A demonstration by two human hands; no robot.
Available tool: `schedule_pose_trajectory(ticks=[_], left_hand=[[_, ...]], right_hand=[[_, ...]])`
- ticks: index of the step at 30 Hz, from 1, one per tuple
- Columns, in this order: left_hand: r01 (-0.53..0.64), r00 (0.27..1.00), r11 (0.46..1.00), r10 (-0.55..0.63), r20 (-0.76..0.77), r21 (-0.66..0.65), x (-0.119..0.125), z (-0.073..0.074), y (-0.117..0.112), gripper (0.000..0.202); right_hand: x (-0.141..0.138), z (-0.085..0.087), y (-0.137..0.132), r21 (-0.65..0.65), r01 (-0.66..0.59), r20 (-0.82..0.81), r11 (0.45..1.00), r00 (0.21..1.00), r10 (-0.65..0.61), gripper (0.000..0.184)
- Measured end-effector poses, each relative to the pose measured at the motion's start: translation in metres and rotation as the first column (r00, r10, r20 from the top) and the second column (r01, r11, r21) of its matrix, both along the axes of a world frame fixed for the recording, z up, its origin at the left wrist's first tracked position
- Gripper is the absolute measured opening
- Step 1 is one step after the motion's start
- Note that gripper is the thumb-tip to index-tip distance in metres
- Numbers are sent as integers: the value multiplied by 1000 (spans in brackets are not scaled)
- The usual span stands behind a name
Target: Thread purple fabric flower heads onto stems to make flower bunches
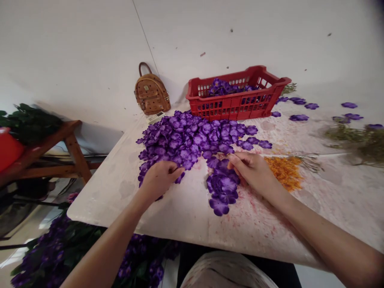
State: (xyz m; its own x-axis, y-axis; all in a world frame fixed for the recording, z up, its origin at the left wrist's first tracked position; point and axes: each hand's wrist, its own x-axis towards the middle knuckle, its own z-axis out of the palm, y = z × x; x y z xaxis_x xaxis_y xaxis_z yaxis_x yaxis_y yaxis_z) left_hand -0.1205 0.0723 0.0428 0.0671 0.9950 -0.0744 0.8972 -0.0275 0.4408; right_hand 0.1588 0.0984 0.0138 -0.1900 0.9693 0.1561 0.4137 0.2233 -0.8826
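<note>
A large heap of purple artificial flower heads (192,136) lies on the white-covered table, and a smaller pile of purple flower heads (222,184) sits nearer to me. My left hand (160,178) is closed at the heap's near left edge, thumb against curled fingers; what it may hold is hidden. My right hand (250,170) is pinched above the right side of the small pile. Something small and orange shows at its fingertips, too small to name. Just right of that hand lies a bunch of orange-yellow flower centres (285,172) with thin stems.
A red plastic crate (234,106) with purple flowers stands behind the heap. Beside it a brown mini backpack (152,94) leans on the wall. Greenish sprigs (360,142) and loose purple flowers lie at right. Below the table's left edge are finished-looking purple flower bunches (57,244).
</note>
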Motion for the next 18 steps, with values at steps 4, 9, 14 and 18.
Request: schedule_pose_trajectory(ticks=[4,9,14,18], left_hand=[[58,977,963,-1,-212,262,-16,-2,1,25],[488,867,800,-492,-85,348,44,-26,31,37],[476,869,828,-495,-11,296,75,-43,53,25],[188,891,930,-296,343,315,72,-40,53,17]], right_hand=[[1,1,1,60,34,49,998,998,-37,42],[1,-2,-1,115,76,60,990,995,-83,41],[4,-6,0,115,105,74,988,991,-114,38],[1,-7,0,143,108,-2,984,994,-109,17]])
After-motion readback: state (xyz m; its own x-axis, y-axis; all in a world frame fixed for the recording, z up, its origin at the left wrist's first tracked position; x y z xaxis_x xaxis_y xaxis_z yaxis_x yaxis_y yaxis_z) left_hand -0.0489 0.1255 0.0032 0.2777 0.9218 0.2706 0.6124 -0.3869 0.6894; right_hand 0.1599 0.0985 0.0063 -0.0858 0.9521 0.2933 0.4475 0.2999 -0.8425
